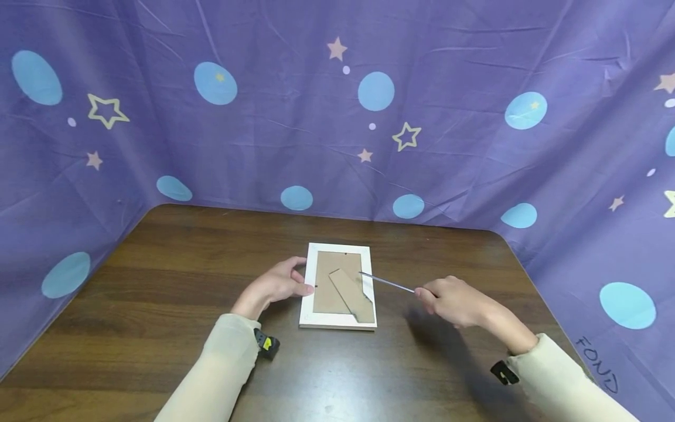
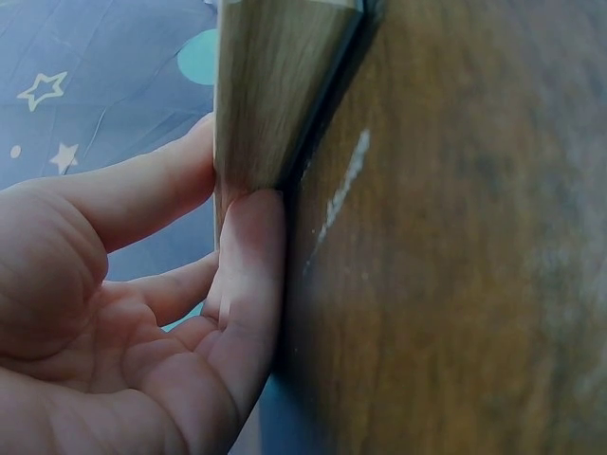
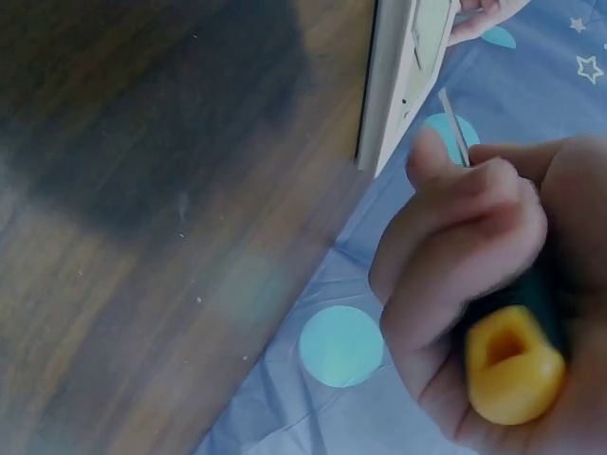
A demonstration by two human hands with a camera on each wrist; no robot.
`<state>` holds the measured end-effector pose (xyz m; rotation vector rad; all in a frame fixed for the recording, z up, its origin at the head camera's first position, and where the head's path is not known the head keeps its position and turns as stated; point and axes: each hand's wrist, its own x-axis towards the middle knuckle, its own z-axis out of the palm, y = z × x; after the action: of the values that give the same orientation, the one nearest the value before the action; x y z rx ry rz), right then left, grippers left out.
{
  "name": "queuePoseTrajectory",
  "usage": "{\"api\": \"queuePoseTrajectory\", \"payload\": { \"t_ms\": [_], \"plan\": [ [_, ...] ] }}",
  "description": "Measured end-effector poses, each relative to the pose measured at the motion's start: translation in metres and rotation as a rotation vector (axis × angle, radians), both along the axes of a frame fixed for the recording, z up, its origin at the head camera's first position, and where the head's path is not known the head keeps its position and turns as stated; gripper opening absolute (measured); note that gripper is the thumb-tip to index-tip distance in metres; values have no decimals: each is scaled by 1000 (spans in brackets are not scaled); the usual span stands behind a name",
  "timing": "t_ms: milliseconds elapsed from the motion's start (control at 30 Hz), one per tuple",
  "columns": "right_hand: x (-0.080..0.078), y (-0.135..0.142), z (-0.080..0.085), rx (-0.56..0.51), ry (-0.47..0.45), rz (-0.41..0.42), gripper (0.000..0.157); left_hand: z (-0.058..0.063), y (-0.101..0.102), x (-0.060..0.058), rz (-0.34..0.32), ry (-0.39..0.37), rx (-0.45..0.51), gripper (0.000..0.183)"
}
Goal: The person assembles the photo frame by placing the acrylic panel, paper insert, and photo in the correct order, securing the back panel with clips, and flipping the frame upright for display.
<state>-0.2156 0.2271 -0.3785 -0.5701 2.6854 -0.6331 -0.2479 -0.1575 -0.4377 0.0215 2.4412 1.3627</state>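
A white picture frame [image 1: 338,319] lies face down on the wooden table, its brown backing board [image 1: 329,261] and angled stand flap [image 1: 348,287] uppermost. Along its left edge my left hand [image 1: 276,281] holds it, the thumb at the rim. Fingers [image 2: 251,275] press against the wood-coloured side of the frame in the left wrist view. My right hand [image 1: 456,302] grips a screwdriver [image 1: 390,283], whose dark handle with a yellow end shows in the right wrist view. Its thin metal shaft points left, with the tip over the right edge of the backing; whether it touches cannot be told.
Brown wooden table [image 1: 158,293] surrounds the frame. Behind it and at both sides hangs a purple cloth [image 1: 295,105] with blue ovals and stars. Black straps with small devices [image 1: 266,344] sit at both sleeve cuffs.
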Motion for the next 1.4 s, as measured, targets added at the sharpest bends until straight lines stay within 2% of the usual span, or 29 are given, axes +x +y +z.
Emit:
{"api": "queuePoseTrajectory", "payload": {
  "t_ms": [167, 400, 767, 1067, 1400],
  "plan": [
    [-1, 0, -8, 15, 81, 0, 46, -1, -1, 0, -3, 7, 4, 85],
    [-1, -3, -15, -18, 44, -19, 46, -1, 0, -1, -5, 5, 4, 85],
    [0, -7, -19, 37, 115, 4, 46, -1, -1, -1, 0, -3, 20, 86],
    [-1, -9, -18, 40, 104, 3, 47, -1, -1, -1, -2, 4, 4, 86],
    [1, -10, -17, 48, 133, 31, 46, -1, -1, 0, -2, 2, 40, 86]
  ]
}}
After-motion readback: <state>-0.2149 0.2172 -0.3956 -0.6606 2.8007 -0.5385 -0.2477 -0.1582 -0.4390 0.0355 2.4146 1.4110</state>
